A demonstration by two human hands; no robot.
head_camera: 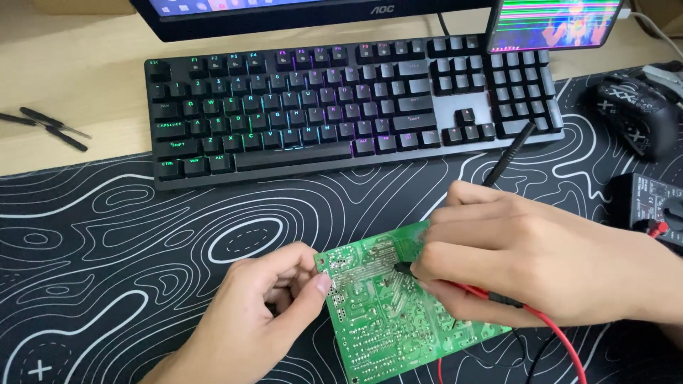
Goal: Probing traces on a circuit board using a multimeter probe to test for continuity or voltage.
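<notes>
A computer desk used as an electronics workbench.
A backlit keyboard (352,107) sits below a monitor (299,14) on a patterned desk mat (107,242); small screwdrivers (46,124) and a multimeter (651,203) lie nearby.

Dark monitor screen (284,8) top centre; streaky phone screen (551,21) beside it.

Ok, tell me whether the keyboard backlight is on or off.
On. The keyboard has glowing key legends: green toward its left side, blue in the middle, purple toward the right.
</notes>
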